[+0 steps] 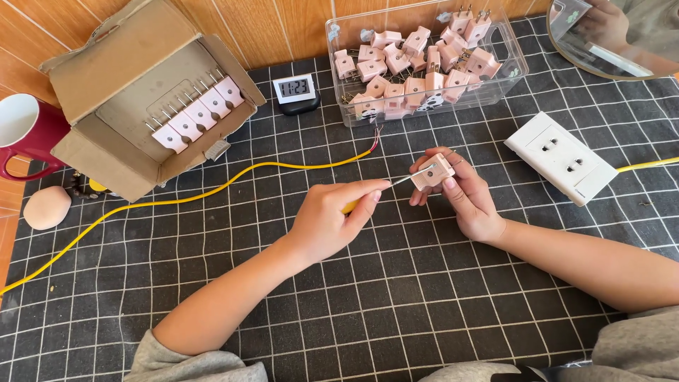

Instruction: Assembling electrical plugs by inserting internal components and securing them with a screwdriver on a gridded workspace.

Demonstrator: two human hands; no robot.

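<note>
Right hand grips a small pale pink plug, a blocky plastic piece with rounded corners and a smooth matte face, held just above the middle of the black mat. Its fingers curl shut around the plug from behind and below, thumb pressed on the near side. Left hand is closed in a fist around the yellow handle of a screwdriver, whose thin metal shaft runs to the right and meets the face of the plug.

That mat is dark cloth crossed by thin white grid lines. A yellow wire snakes over it from the left edge, ending in bare reddish strands near the clear plastic box, which is heaped with more pink plugs, their metal prongs sticking out at all angles. To the right lies a white rectangular socket block, hard and glossy, with a second yellow lead leaving it. On the left an open cardboard box holds a neat row of pink plugs, beside a red mug with a white inside. A small digital clock stands between the two boxes
</note>
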